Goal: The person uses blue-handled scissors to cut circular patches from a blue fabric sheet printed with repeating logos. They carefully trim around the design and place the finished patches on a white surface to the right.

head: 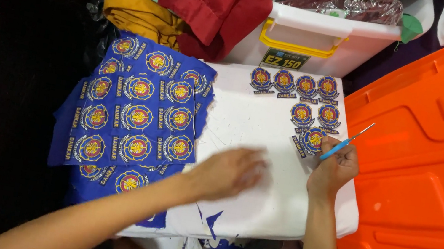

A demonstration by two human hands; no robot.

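Both bare forearms reach up from the bottom edge. The left arm slants in from the lower left, its hand (228, 172) lying palm down with the fingers spread loosely and blurred. The right arm rises almost straight, wrist bent slightly. The right hand (335, 167) is curled closed, fingers pinched together, knuckles turned towards the left hand.

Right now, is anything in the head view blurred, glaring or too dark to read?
Head view: the left hand is smeared by motion blur over the white board; the right hand with its blue-handled tool is sharp; the far left edge falls into near-black shadow; the plastic wrap on the white bin shows glare; the blue patch sheet is evenly lit.
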